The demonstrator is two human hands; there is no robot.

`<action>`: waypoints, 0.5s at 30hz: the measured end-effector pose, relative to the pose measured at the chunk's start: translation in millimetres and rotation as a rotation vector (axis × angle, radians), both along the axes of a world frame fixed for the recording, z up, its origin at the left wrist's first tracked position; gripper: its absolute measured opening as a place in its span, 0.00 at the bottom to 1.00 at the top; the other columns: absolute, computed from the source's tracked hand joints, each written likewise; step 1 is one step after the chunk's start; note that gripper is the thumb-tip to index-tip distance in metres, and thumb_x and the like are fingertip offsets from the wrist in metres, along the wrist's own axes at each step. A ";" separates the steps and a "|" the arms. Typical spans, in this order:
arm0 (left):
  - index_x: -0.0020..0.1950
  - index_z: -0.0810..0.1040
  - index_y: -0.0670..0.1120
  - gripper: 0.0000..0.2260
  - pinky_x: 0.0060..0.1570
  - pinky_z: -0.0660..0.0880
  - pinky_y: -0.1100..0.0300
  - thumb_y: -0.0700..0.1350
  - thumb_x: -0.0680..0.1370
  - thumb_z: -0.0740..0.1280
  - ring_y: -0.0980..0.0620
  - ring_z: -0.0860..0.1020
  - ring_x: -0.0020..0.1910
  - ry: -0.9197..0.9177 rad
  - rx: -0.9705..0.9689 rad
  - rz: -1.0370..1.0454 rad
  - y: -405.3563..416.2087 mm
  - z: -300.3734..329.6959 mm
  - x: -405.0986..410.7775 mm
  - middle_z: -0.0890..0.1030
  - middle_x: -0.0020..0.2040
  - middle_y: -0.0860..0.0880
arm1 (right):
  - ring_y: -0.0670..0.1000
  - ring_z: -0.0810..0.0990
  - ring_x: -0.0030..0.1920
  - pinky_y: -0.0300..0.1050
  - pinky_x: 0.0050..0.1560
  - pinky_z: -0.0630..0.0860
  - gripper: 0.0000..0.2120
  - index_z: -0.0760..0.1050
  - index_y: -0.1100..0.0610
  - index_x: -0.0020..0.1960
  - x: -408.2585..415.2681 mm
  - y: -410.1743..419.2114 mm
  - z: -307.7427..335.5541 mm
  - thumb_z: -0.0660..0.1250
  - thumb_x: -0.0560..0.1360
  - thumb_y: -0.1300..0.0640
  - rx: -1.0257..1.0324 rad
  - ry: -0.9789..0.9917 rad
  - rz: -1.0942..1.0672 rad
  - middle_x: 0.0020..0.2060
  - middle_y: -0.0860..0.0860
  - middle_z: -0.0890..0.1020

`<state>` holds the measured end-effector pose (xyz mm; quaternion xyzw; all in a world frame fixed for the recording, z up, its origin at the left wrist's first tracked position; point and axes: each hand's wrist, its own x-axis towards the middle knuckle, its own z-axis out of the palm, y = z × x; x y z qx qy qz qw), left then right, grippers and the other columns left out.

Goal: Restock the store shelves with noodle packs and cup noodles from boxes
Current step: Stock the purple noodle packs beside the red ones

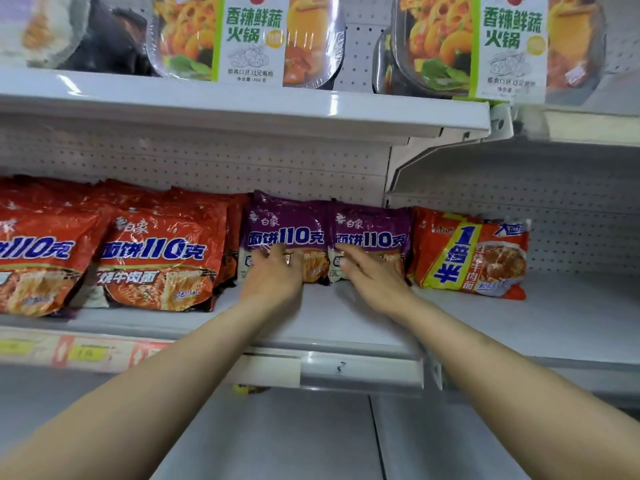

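Note:
Two purple noodle packs stand side by side at the back of the middle shelf. My left hand lies with straight fingers against the front of the left purple pack. My right hand touches the front of the right purple pack in the same way. Neither hand grips a pack.
Red noodle packs fill the shelf to the left. One orange noodle pack stands to the right on the adjoining shelf. Hot pot bowls sit on the shelf above. A lower shelf lies beneath my arms.

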<state>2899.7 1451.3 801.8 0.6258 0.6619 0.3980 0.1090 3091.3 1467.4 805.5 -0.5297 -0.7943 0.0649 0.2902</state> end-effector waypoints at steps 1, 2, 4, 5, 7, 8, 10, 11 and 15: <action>0.76 0.64 0.48 0.21 0.69 0.65 0.43 0.55 0.85 0.50 0.36 0.65 0.72 0.027 -0.015 -0.004 -0.9 0.2 -3.5 0.64 0.74 0.38 | 0.51 0.59 0.79 0.53 0.76 0.55 0.24 0.57 0.39 0.79 -10.7 -4.0 -0.7 0.48 0.85 0.38 -0.070 0.059 0.053 0.79 0.44 0.62; 0.77 0.63 0.49 0.21 0.71 0.64 0.42 0.54 0.86 0.50 0.36 0.63 0.74 0.054 -0.037 -0.011 -2.9 1.1 -5.2 0.63 0.76 0.37 | 0.50 0.57 0.80 0.53 0.77 0.53 0.24 0.57 0.40 0.80 -20.9 -8.2 -1.1 0.46 0.85 0.38 -0.132 0.105 0.093 0.80 0.44 0.60; 0.79 0.61 0.49 0.21 0.74 0.60 0.41 0.52 0.86 0.49 0.36 0.58 0.77 0.086 -0.073 -0.051 1.2 -1.0 -9.9 0.60 0.78 0.39 | 0.50 0.54 0.80 0.54 0.79 0.50 0.26 0.56 0.42 0.81 -36.4 -11.2 -2.4 0.44 0.85 0.38 -0.218 0.152 0.121 0.81 0.44 0.58; 0.79 0.60 0.50 0.22 0.75 0.59 0.41 0.53 0.86 0.50 0.36 0.56 0.78 0.063 -0.083 -0.069 6.5 -2.8 -14.1 0.59 0.79 0.40 | 0.51 0.54 0.81 0.54 0.79 0.51 0.26 0.56 0.42 0.80 -42.2 -10.9 -3.0 0.44 0.84 0.37 -0.253 0.177 0.123 0.80 0.45 0.58; 0.81 0.59 0.51 0.26 0.76 0.57 0.43 0.59 0.84 0.51 0.38 0.55 0.79 -0.017 -0.098 -0.075 17.4 -6.6 -22.0 0.56 0.81 0.41 | 0.51 0.55 0.81 0.56 0.80 0.51 0.28 0.56 0.42 0.81 -51.0 -9.3 -3.2 0.44 0.83 0.34 -0.302 0.207 0.115 0.80 0.45 0.59; 0.81 0.58 0.51 0.28 0.77 0.56 0.44 0.61 0.83 0.51 0.39 0.55 0.79 -0.039 -0.105 -0.071 20.2 -7.2 -24.9 0.54 0.81 0.40 | 0.52 0.54 0.81 0.57 0.80 0.51 0.29 0.56 0.42 0.81 -54.6 -8.5 -2.5 0.43 0.83 0.34 -0.314 0.197 0.108 0.80 0.45 0.58; 0.82 0.56 0.51 0.29 0.77 0.55 0.44 0.62 0.83 0.52 0.39 0.55 0.79 -0.062 -0.120 -0.066 24.7 -7.3 -27.7 0.53 0.81 0.39 | 0.51 0.54 0.81 0.56 0.80 0.51 0.30 0.54 0.43 0.81 -60.0 -7.4 -0.4 0.43 0.83 0.33 -0.343 0.184 0.112 0.81 0.45 0.57; 0.82 0.56 0.51 0.29 0.77 0.55 0.44 0.63 0.83 0.52 0.38 0.56 0.79 -0.077 -0.126 -0.069 25.9 -6.4 -28.5 0.53 0.81 0.39 | 0.51 0.55 0.81 0.54 0.80 0.52 0.30 0.54 0.44 0.81 -62.1 -6.8 0.4 0.43 0.83 0.34 -0.357 0.195 0.119 0.81 0.45 0.58; 0.82 0.54 0.51 0.31 0.78 0.54 0.45 0.64 0.83 0.52 0.38 0.55 0.80 -0.106 -0.153 -0.078 25.7 -1.5 -29.5 0.47 0.82 0.40 | 0.50 0.55 0.80 0.49 0.78 0.53 0.29 0.54 0.44 0.81 -69.9 -6.4 0.8 0.44 0.83 0.35 -0.378 0.241 0.122 0.81 0.46 0.58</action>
